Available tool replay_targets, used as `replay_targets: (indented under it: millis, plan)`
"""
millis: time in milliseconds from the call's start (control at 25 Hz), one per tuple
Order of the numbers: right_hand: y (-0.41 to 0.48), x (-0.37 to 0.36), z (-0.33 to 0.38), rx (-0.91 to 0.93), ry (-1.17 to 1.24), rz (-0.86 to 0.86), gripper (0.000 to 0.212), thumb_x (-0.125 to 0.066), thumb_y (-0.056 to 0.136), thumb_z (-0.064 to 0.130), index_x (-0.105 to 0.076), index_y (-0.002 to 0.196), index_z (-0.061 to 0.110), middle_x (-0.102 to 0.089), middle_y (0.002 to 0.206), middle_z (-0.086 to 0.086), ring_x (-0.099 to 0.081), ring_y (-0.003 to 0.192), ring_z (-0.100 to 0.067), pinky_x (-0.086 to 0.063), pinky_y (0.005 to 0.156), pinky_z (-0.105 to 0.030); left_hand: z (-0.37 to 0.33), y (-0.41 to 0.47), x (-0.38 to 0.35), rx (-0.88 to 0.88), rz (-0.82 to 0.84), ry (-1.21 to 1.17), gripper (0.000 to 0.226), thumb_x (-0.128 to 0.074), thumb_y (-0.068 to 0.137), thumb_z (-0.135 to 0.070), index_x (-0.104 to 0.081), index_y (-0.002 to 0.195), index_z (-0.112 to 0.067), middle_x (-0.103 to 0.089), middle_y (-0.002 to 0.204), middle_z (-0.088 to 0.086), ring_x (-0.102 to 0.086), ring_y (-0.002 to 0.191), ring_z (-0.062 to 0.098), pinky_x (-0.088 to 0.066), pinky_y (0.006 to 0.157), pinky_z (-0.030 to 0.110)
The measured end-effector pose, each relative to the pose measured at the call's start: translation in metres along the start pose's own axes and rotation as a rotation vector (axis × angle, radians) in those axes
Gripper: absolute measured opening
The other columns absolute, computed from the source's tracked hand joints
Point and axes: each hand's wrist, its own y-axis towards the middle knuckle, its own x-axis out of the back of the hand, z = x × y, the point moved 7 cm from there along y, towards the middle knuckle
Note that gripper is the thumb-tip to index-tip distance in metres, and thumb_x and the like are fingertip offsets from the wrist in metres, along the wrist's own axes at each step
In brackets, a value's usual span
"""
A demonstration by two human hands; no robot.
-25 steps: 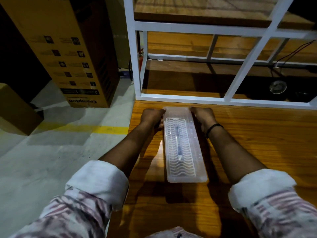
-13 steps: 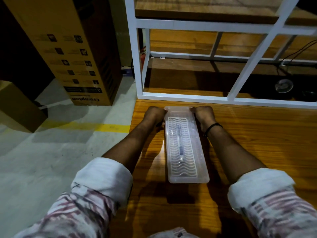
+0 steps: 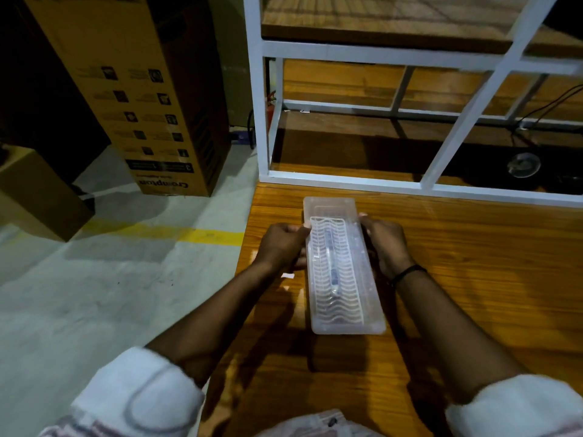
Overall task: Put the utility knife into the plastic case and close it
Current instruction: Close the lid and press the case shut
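Observation:
A long translucent plastic case (image 3: 362, 323) with a wavy-ribbed lid lies lengthwise on the wooden table (image 3: 473, 279). Through the lid the utility knife (image 3: 333, 272) shows as a slim grey shape along the middle. My left hand (image 3: 280, 244) grips the case's left long edge, fingertips at the lid's far left corner. My right hand (image 3: 383, 241) holds the right long edge opposite it. The lid lies flat on the case; whether it is latched I cannot tell.
A white metal shelf frame (image 3: 347, 181) stands along the table's far edge. A tall cardboard box (image 3: 151, 99) and a smaller box (image 3: 34, 190) stand on the concrete floor to the left, beyond a yellow line (image 3: 202, 236). The table's left edge is just beside my left hand.
Both hands have slid back from the case's far end toward me, along its long edges. The case looks to be in the same place on the table.

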Motion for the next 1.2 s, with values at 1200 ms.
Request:
replay_targets:
  millis: [1200]
  plan:
    - [-0.146, 0.053, -0.063, -0.107, 0.121, 0.204, 0.014, -0.063, 0.093, 0.005, -0.070, 0.103, -0.002, -0.064, 0.063, -0.012, -0.050, 0.053, -0.021, -0.043, 0.042, -0.023, 0.056, -0.108, 0.017, -0.053, 0.173, 0.120, 0.030, -0.087, 0.081, -0.015, -0.072, 0.106, -0.022, -0.080, 0.097, 0.004, -0.079, 0.090, 0.021, -0.065, 0.081, 0.040]
